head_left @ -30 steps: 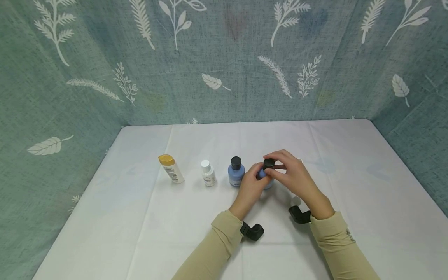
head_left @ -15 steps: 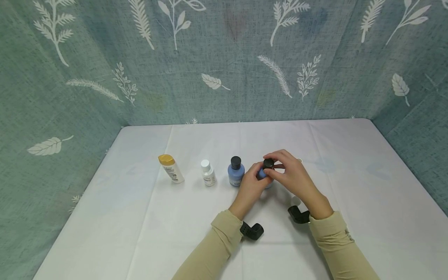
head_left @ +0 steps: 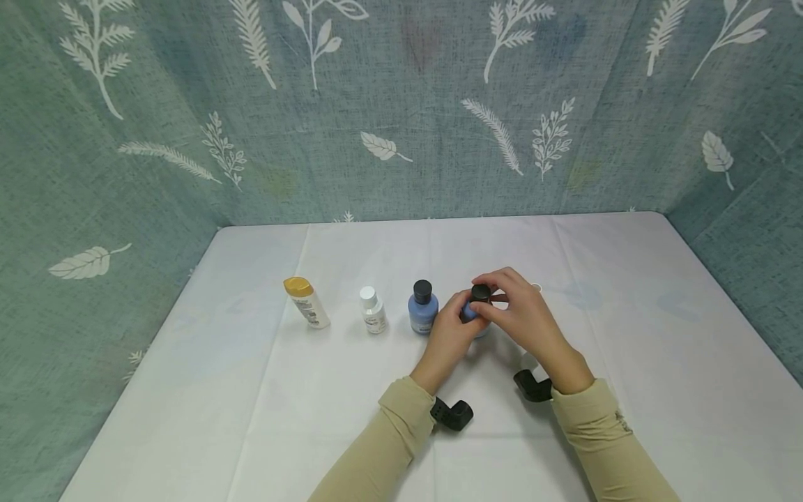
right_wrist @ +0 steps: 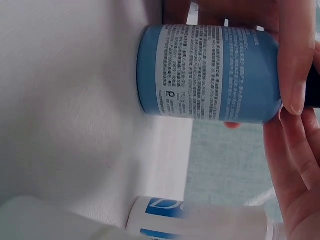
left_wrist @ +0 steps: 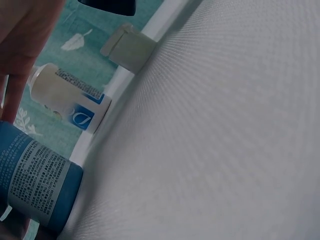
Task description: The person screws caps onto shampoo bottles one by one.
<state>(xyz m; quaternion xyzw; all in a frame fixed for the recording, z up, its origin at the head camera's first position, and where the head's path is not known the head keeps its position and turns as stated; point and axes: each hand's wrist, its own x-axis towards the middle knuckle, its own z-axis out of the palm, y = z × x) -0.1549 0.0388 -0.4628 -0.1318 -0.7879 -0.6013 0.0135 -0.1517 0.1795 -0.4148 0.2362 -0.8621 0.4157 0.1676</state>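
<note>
My left hand (head_left: 448, 336) grips the body of a blue bottle (right_wrist: 200, 75) that stands upright on the white cloth. At its top, my right hand (head_left: 527, 314) pinches the black cap (head_left: 481, 293) between thumb and fingers. In the head view most of this bottle is hidden by the hands. Its printed label (left_wrist: 41, 177) faces both wrist cameras. Left of my left hand stands a second blue bottle (head_left: 423, 310) with a black cap. Behind the right hand is a white bottle with a blue label (right_wrist: 200, 220), largely covered in the head view.
Farther left stand a small white bottle (head_left: 374, 314) with a white cap and a white bottle with a yellow cap (head_left: 307, 303). A pale, blocky item (left_wrist: 132, 47) sits beyond the white bottle in the left wrist view. A leaf-patterned curtain (head_left: 426, 167) borders the table.
My right wrist has shifted very slightly left, its fingers still at the black cap. The left hand and the other bottles have stayed in place.
</note>
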